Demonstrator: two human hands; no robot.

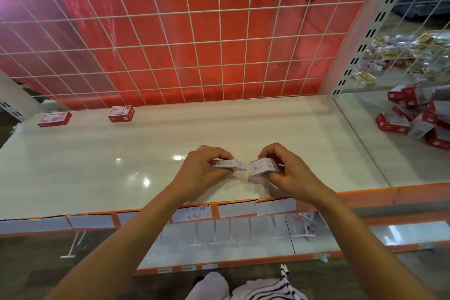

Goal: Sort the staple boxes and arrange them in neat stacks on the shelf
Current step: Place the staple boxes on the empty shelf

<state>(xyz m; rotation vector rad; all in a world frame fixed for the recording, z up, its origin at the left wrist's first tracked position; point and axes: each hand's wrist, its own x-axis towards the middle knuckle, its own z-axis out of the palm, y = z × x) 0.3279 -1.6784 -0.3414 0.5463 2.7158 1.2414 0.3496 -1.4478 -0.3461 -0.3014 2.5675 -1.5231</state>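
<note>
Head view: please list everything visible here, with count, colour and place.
shelf: one, white with an orange front edge
left box: one, white, held over the shelf front
right box: one, white, held close beside it
back boxes: two, red and white, apart at the shelf's back left
pile: count unclear, red and white boxes, jumbled on the right section
labels: several, white, along the front edge
grid: one, white wire, behind the shelf
sheet: one, red, behind the grid
packets: many, yellow-tagged, behind the right mesh
left hand: pinches left box
right hand: pinches right box
</note>
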